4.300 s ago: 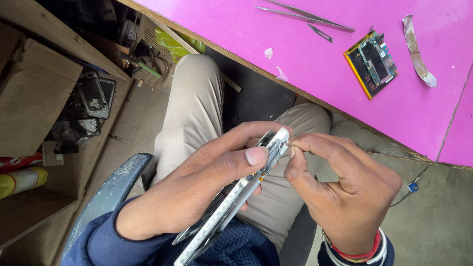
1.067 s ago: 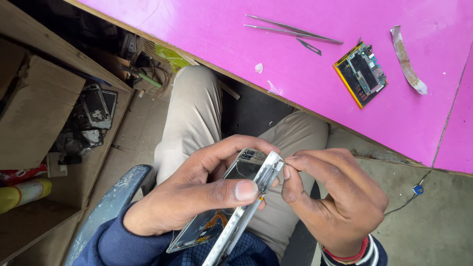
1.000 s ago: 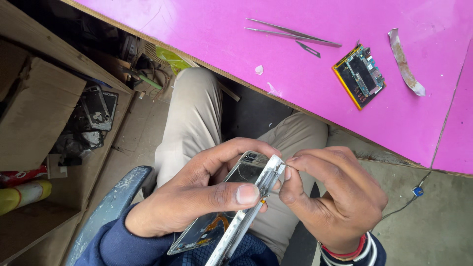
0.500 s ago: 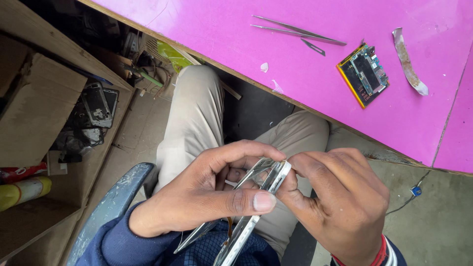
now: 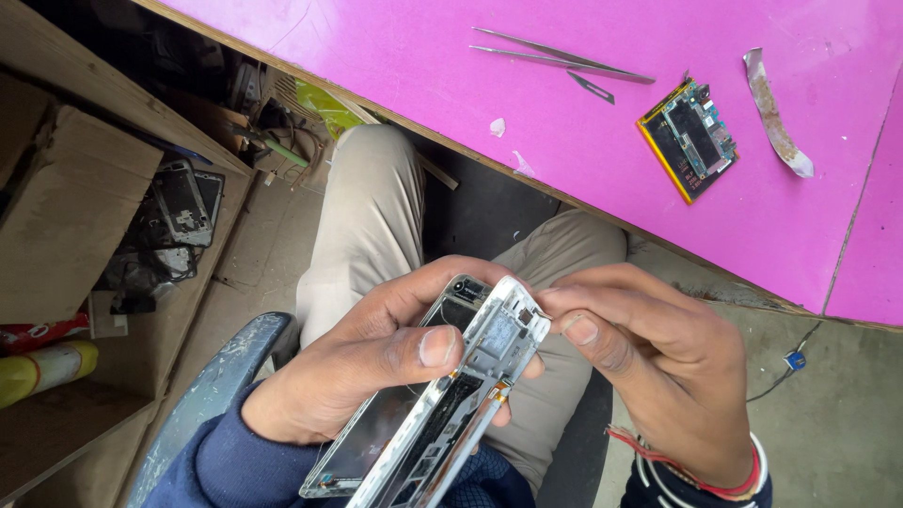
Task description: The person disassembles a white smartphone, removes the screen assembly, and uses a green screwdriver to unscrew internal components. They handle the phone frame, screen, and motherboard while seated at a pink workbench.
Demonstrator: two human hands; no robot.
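Left hand (image 5: 357,376) grips phone frame (image 5: 461,395), long axis lower-left to upper-right; right hand (image 5: 658,367) pinches top corner.

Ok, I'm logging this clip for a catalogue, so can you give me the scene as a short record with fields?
left hand: holds an opened phone frame, thumb pressed on its edge
right hand: fingertips pinch at the frame's top corner
setting: person seated, hands over lap
table: pink
on table: tweezers, small blade, circuit board, worn strip
shelf at side: phone parts
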